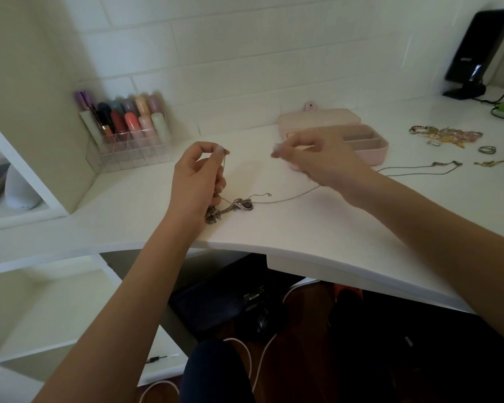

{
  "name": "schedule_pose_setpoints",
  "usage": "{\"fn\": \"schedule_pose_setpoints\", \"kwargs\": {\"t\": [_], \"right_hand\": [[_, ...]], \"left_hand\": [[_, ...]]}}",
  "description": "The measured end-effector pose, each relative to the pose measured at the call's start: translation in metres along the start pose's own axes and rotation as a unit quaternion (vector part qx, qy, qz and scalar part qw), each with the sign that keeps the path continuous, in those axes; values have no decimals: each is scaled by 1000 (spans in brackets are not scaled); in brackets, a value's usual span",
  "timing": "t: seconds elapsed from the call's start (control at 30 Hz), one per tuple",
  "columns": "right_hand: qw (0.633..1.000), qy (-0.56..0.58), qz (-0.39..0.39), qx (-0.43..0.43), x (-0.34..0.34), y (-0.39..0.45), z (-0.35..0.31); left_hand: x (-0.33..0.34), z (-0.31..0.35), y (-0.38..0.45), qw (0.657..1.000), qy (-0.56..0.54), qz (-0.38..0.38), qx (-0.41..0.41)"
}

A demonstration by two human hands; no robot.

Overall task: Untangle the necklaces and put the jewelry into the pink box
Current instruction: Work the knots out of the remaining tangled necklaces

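Observation:
A tangle of silver necklaces [230, 206] with a dark oval pendant lies on the white desk near its front edge. My left hand [197, 178] is raised above the tangle and pinches a thin chain that hangs down to it. My right hand [317, 158] hovers to the right, blurred, fingers bent; a silver chain [291, 197] runs from the pendant under that hand. Whether the right hand holds the chain is unclear. The pink box [373, 146] stands open just behind my right hand, lid back, compartments showing.
A clear organizer of lipsticks [128, 132] stands at the back left. Gold and pink jewelry [445, 134], rings [487, 149] and another thin necklace [419, 167] lie right of the box. A black device on a stand [474, 53] and cables occupy the far right corner.

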State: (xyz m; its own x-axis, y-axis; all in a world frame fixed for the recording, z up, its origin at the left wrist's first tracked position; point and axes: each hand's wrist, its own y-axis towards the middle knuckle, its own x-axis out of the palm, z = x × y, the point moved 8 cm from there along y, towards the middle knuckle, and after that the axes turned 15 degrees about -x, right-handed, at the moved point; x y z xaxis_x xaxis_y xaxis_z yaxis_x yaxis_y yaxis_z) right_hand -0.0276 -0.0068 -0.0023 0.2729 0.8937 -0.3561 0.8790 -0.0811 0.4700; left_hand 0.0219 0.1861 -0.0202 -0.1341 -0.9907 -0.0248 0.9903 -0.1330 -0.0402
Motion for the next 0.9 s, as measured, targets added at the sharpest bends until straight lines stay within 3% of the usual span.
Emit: {"fn": "schedule_pose_setpoints", "kwargs": {"t": [0.13,0.33,0.47,0.6,0.77,0.9], "right_hand": [[987,-83,-112,-73,31,-9,-20],[943,-253,-186,-112,59,-16,-23],[947,-236,-185,-114,55,-15,-17],[976,-145,-123,-104,48,-7,-10],[981,-107,-120,-108,53,-1,-9],[992,-52,-68,-92,39,0,-10]], "left_hand": [[4,3,-3,1000,17,-15,15],[6,4,-2,999,19,-19,22],[3,3,-1,1000,10,-14,16],[8,4,-3,999,33,-32,21],[16,5,-5,996,55,-68,27],[13,4,-4,997,53,-59,23]]}}
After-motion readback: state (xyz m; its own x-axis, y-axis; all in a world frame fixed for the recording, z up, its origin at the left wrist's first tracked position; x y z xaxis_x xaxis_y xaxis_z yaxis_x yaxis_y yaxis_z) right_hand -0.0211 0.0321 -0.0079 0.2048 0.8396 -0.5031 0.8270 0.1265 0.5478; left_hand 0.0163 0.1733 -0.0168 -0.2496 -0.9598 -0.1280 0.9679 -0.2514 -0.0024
